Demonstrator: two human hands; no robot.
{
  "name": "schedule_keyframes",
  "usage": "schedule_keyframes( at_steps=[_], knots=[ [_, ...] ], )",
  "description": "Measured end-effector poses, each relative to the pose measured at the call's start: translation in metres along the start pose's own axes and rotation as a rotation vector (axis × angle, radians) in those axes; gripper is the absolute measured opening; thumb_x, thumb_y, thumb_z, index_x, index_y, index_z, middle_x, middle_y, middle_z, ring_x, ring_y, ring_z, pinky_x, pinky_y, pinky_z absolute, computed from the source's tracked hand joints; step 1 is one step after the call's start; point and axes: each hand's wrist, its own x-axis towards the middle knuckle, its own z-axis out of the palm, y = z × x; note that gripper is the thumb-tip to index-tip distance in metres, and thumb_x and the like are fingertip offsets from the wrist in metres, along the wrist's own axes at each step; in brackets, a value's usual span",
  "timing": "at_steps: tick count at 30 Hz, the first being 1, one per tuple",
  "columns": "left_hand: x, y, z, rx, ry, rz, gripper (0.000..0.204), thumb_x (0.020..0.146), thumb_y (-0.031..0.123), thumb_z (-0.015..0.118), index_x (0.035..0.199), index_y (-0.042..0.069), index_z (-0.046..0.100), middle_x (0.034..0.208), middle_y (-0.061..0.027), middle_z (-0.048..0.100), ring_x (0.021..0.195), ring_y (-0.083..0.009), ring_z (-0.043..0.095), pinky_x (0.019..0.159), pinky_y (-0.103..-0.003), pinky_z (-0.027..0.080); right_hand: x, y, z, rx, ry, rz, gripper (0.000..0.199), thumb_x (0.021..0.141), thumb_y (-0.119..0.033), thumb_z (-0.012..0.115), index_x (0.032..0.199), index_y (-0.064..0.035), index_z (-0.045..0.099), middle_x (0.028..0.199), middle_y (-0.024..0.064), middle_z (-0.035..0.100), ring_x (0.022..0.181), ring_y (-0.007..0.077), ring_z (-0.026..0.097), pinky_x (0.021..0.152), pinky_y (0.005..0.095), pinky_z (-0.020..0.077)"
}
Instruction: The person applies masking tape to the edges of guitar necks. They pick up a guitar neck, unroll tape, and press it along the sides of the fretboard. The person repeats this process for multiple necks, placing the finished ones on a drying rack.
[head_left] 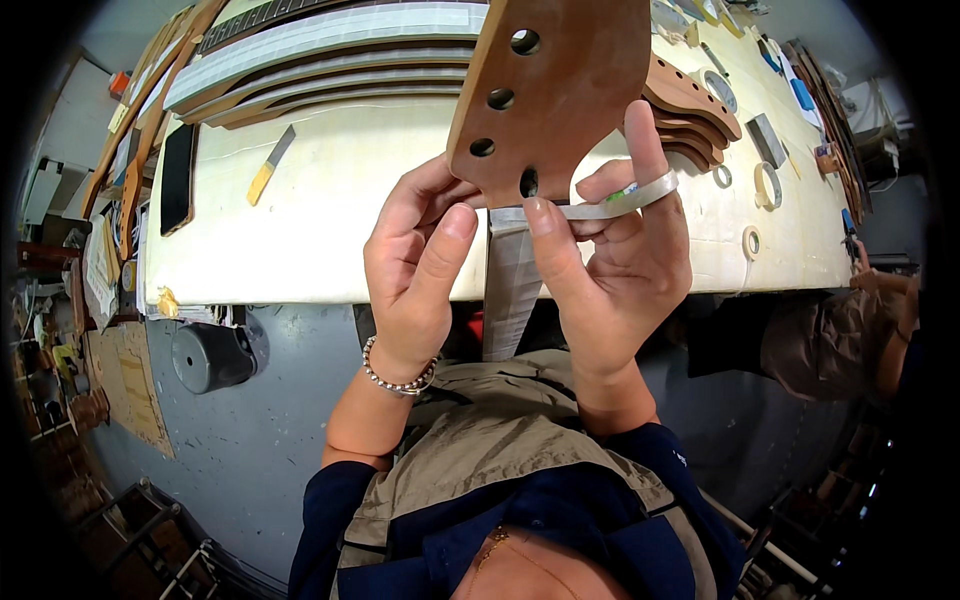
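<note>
L head fisheye cam looks down, fairly nr. worktable [330, 235].

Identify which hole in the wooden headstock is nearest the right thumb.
The lowest hole, just above the thumb of the right hand; the other three line the left side of the headstock.

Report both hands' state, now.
Left hand: half-curled at the edge of the wooden headstock; grip cannot be told.
Right hand: holding the white tape roll.

A black phone [178, 180] and knife [270, 167] lie apart on the pale-covered table [290, 245].
</note>
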Motion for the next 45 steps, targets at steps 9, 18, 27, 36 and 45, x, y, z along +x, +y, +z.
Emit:
schedule_keyframes(
  at_steps=[9, 18, 27, 36, 45],
  knots=[
    [0.003, 0.000, 0.001, -0.033, 0.008, 0.022, 0.038, 0.086, 0.004, 0.056, 0.119, -0.009, 0.044, 0.114, -0.0181, 0.055, 0.106, -0.0197, 0.054, 0.093, -0.031, 0.042, -0.001, -0.001, -0.001, -0.055, -0.006, 0.005, 0.063, 0.069, 0.009, 0.069, 0.126, 0.0088, 0.045, 0.086, 0.0046, 0.051, 0.071, 0.0056, 0.049, 0.051, 0.0143, 0.0441],
    [0.003, 0.000, 0.005, 0.022, 0.052, 0.008, 0.038, 0.083, 0.002, 0.058, 0.117, -0.009, 0.044, 0.111, -0.0162, 0.056, 0.103, -0.0171, 0.055, 0.091, -0.029, 0.043, -0.015, 0.017, -0.009, 0.010, 0.307, -0.028, 0.057, 0.079, 0.003, 0.064, 0.131, 0.0067, 0.041, 0.117, 0.0087, 0.041, 0.083, 0.0107, 0.053, 0.074, 0.0226, 0.0455],
    [0.002, 0.000, 0.006, 0.025, 0.081, -0.024, 0.039, 0.082, 0.002, 0.059, 0.117, -0.008, 0.044, 0.111, -0.0161, 0.055, 0.102, -0.0162, 0.055, 0.091, -0.028, 0.042, -0.014, 0.021, -0.018, 0.142, 0.291, 0.135, 0.053, 0.079, 0.009, 0.062, 0.129, 0.0049, 0.044, 0.117, 0.0046, 0.037, 0.085, 0.0053, 0.051, 0.072, 0.0181, 0.0469],
    [0.007, 0.002, 0.010, 0.037, 0.119, -0.001, 0.044, 0.081, 0.007, 0.063, 0.119, -0.007, 0.044, 0.110, -0.0147, 0.055, 0.100, -0.0155, 0.055, 0.089, -0.028, 0.043, -0.012, 0.030, -0.018, 0.099, 0.241, 0.164, 0.051, 0.078, 0.009, 0.063, 0.127, 0.0029, 0.048, 0.114, 0.0055, 0.039, 0.085, 0.0066, 0.053, 0.071, 0.0183, 0.0481],
    [0.019, 0.008, 0.019, 0.528, 0.026, 0.233, 0.055, 0.082, 0.012, 0.064, 0.127, -0.007, 0.039, 0.104, -0.0130, 0.057, 0.087, -0.0158, 0.057, 0.079, -0.027, 0.047, -0.014, 0.024, -0.008, 0.203, 0.341, 0.234, 0.045, 0.084, 0.007, 0.054, 0.127, 0.0044, 0.045, 0.123, 0.0092, 0.049, 0.091, 0.0134, 0.056, 0.081, 0.0263, 0.0470]
  ],
)
